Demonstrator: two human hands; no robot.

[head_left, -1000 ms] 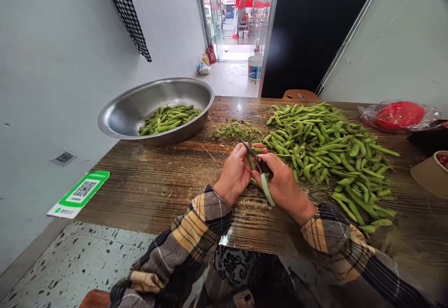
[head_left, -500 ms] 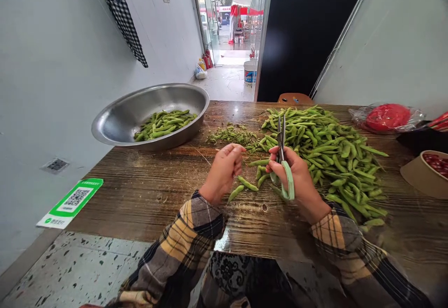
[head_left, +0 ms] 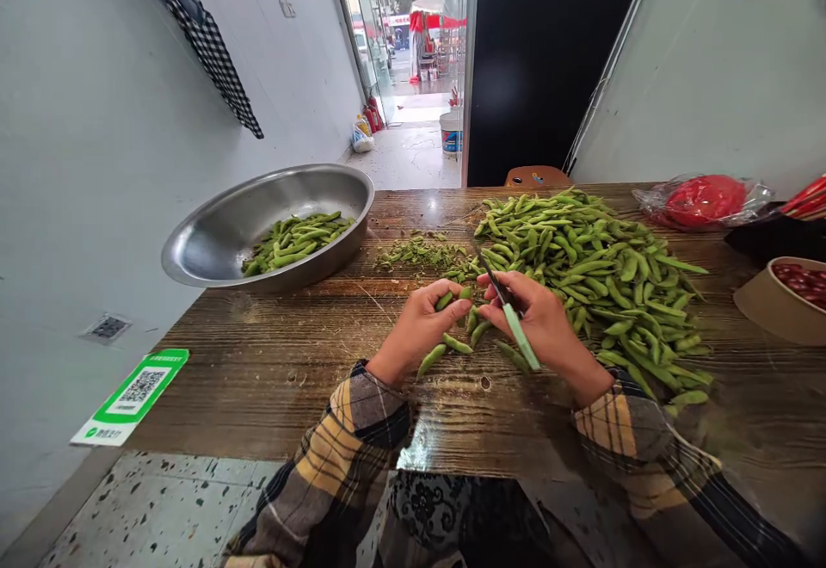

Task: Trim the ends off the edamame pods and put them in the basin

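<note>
Between the thumb and fingers of my left hand [head_left: 422, 327] is a green edamame pod [head_left: 445, 299]. Close beside it, my right hand [head_left: 539, 318] grips scissors [head_left: 520, 336] with pale green handles; their dark blades point away and to the left. Whether the blades are apart is hard to make out. Several loose pods [head_left: 431, 361] lie on the wooden table [head_left: 271, 379] beneath my hands. Beyond my right hand spreads a large heap of edamame pods [head_left: 600, 267]. Small green trimmings [head_left: 422, 251] are scattered beyond my left hand.
A wide steel basin [head_left: 194, 245] holding pods stands at the table's far left. On the right are a red item in clear plastic [head_left: 706, 200] and a paper bowl [head_left: 767, 301] of dark red pieces. A green QR-code card [head_left: 132, 396] lies at the left edge.
My left hand has taken hold of a pod and come nearer the scissors. My right hand has turned the scissors, so the blades now lean left. The view has shifted slightly.
</note>
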